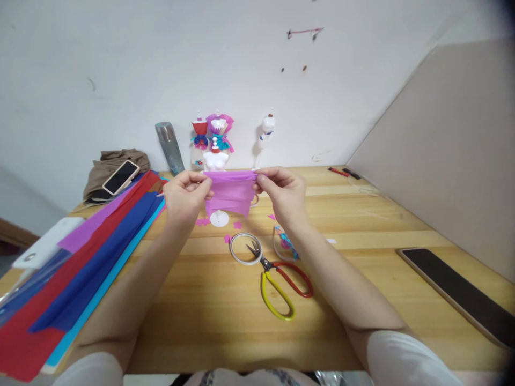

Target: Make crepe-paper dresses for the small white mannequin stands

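A folded piece of purple crepe paper (231, 193) is stretched level between my two hands, above the table. My left hand (187, 195) pinches its left upper corner, and my right hand (281, 193) pinches the right one. Just behind the paper stands a small white mannequin (216, 160), partly hidden, with its round white base (219, 219) showing below. Nearer to me lie a roll of tape (245, 249) and scissors with one yellow and one red handle (278, 287), their blades apart and crossing the roll. Small pink paper scraps (237, 225) lie around the base.
Coloured paper sheets (100, 257) and a phone on brown cloth (121, 177) lie left. A bottle (169, 148) and dressed mannequins (219, 131) stand by the wall. On the right are a large dark phone (458, 295) and a red marker (338, 171).
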Demonstrator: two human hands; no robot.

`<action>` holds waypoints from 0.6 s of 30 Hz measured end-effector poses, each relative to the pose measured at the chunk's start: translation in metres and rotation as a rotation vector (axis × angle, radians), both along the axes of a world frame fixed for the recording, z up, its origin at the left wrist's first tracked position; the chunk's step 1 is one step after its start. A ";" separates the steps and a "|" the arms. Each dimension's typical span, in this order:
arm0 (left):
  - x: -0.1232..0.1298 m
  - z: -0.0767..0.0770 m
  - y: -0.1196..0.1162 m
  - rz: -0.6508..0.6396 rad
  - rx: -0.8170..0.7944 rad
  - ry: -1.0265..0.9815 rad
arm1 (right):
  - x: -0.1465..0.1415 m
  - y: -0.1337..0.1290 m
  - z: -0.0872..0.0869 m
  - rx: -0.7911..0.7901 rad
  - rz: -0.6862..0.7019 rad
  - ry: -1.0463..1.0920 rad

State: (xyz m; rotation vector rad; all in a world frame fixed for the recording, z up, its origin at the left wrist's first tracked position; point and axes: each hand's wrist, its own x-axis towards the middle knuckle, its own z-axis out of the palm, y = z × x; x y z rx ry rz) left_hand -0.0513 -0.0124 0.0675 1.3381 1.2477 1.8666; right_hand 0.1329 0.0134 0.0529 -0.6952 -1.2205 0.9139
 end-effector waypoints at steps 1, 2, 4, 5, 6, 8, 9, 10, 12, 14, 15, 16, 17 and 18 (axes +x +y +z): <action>0.000 0.000 0.000 -0.002 0.010 0.003 | 0.000 0.000 0.000 0.004 -0.002 -0.005; -0.001 0.000 0.000 -0.004 0.018 0.005 | 0.000 0.000 0.000 0.008 -0.003 -0.009; -0.002 0.000 0.000 -0.009 0.023 0.006 | 0.000 0.000 -0.001 0.015 -0.008 -0.020; -0.002 0.001 0.000 -0.013 0.020 0.007 | 0.001 0.001 -0.001 0.019 -0.011 -0.025; -0.003 0.002 0.000 -0.015 0.016 0.010 | 0.001 0.001 -0.002 0.024 -0.014 -0.027; -0.003 0.003 0.000 -0.020 0.011 0.019 | 0.001 0.003 -0.002 0.032 -0.015 -0.024; -0.004 0.003 0.000 -0.021 0.011 0.025 | 0.001 0.003 -0.002 0.035 -0.013 -0.022; -0.004 0.004 0.000 -0.023 0.012 0.032 | 0.001 0.003 -0.003 0.037 -0.011 -0.018; -0.004 0.003 0.000 -0.026 0.018 0.038 | 0.001 0.004 -0.003 0.038 -0.008 -0.015; -0.004 0.002 0.001 -0.027 0.028 0.035 | 0.001 0.004 -0.003 0.038 -0.003 -0.017; -0.004 0.002 0.001 -0.029 0.032 0.031 | 0.001 0.004 -0.003 0.038 -0.001 -0.017; -0.004 0.001 0.001 -0.032 0.034 0.029 | 0.001 0.004 -0.003 0.036 0.000 -0.018; -0.005 0.001 0.001 -0.036 0.034 0.028 | 0.002 0.004 -0.003 0.035 -0.001 -0.018; -0.005 0.000 0.002 -0.042 0.030 0.028 | 0.002 0.003 -0.003 0.035 -0.003 -0.019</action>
